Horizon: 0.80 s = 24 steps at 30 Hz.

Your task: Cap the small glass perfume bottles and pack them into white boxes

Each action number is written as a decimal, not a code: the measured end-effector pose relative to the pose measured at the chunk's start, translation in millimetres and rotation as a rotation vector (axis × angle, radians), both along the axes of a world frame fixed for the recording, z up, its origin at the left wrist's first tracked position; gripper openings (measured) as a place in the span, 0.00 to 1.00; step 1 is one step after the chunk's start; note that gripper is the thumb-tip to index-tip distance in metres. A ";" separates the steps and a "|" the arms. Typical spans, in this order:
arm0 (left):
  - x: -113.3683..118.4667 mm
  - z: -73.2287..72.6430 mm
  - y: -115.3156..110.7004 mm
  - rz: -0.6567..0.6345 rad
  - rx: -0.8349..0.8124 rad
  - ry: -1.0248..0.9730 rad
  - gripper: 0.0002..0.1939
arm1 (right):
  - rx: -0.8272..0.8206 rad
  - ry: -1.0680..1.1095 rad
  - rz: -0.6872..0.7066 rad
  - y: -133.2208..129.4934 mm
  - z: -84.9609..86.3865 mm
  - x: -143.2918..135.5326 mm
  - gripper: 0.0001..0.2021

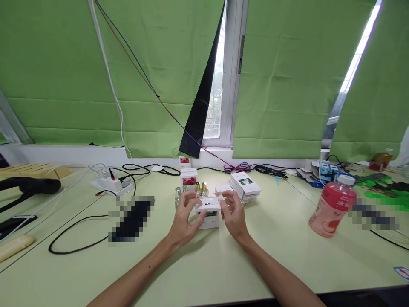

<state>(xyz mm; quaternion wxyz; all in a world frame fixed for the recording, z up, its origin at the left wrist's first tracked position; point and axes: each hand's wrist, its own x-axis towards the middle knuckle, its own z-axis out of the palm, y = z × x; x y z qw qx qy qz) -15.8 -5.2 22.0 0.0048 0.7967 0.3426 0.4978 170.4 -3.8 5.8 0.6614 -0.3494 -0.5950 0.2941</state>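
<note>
A small white box (209, 222) with a green picture on its front stands upright on the table between my two hands. My left hand (185, 217) grips its left side, with the thumb near the front and the fingers bent over the top. The fingers of my right hand (233, 214) are pinched at the box's upper right edge, by the top flaps. Just behind the box are several small glass bottles (178, 192) with shiny gold or silvery caps, partly hidden by my left hand. A stack of flat white cartons (245, 185) lies behind my right hand.
White boxes with red pictures (189, 179) stand at the back. A pink drink bottle (334, 209) is on the right. On the left are a power strip (110, 184), a black cable loop and a blurred dark device (132, 219). Cable coils (268, 170) lie along the wall.
</note>
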 end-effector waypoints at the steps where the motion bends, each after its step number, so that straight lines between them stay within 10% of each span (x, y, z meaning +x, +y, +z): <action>1: 0.1 0.2 0.0 0.004 0.007 0.002 0.04 | -0.002 0.001 0.007 0.1 -0.5 0.1 0.08; 24: -1.7 -3.0 3.2 -0.059 -0.075 0.008 0.10 | 0.039 -0.119 0.035 -1.7 4.0 0.7 0.23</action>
